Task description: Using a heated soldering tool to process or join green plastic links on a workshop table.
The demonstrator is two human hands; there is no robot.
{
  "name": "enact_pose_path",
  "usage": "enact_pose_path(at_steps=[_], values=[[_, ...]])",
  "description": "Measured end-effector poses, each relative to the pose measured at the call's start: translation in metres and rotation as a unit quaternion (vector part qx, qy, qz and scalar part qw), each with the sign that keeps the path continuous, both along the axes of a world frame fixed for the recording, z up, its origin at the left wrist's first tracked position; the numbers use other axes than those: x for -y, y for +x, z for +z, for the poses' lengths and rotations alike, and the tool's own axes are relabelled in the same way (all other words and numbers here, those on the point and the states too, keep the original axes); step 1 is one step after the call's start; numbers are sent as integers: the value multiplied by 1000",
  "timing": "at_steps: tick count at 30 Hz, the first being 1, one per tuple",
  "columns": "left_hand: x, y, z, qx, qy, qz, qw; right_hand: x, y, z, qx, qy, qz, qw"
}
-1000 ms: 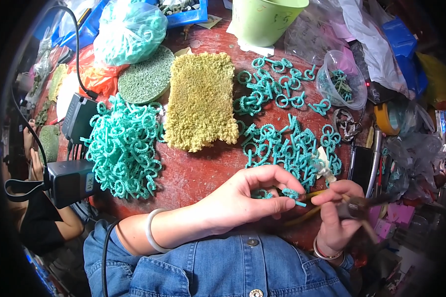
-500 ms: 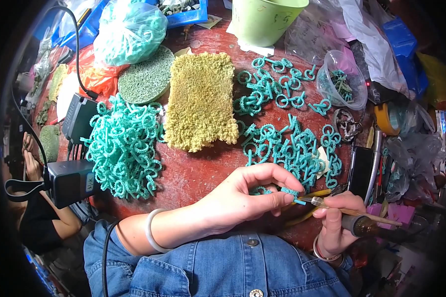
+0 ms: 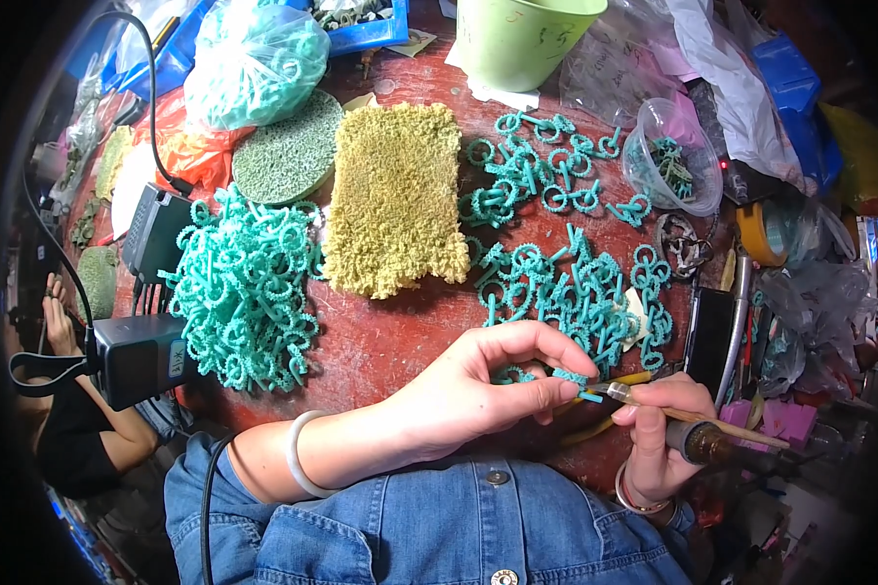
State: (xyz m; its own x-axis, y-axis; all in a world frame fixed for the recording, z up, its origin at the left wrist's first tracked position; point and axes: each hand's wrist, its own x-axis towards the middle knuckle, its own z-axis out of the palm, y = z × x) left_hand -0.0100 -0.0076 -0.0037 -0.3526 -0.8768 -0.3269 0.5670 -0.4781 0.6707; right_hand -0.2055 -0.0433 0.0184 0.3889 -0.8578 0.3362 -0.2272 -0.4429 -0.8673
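My left hand pinches a small teal ring piece between thumb and fingertips, with a short teal stem sticking out below. My right hand grips a slim wooden-handled tool with a metal collar. The tool's thin tip meets or nearly meets the teal piece; which, I cannot tell. A dark brown cylinder shows beside my right fingers, partly hidden. Just beyond my left hand lies a loose spread of teal ring pieces. Yellow-handled pliers lie partly hidden beneath my hands.
On the red table lies a yellow crumbly-textured slab. Left of it are a teal ring heap, a green round pad and a black box. A green bucket and a clear tub stand farther back.
The tool in my right hand has shifted slightly at its tip, and my right fingers have moved a little. My left hand and the teal piece look unchanged.
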Motion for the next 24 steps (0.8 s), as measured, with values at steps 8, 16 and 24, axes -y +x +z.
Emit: enact_pose_path(at_steps=[8,16,24], values=[[0,0,0,10,-4,3,1000,1,0,-1,4,-6,-1,1000],[-1,0,-1,10,1,1,1000,0,1,-1,6,-6,-2,1000],[-1,-1,-2,18,-9,1,1000,1,-6,5,-17,29,17,999]])
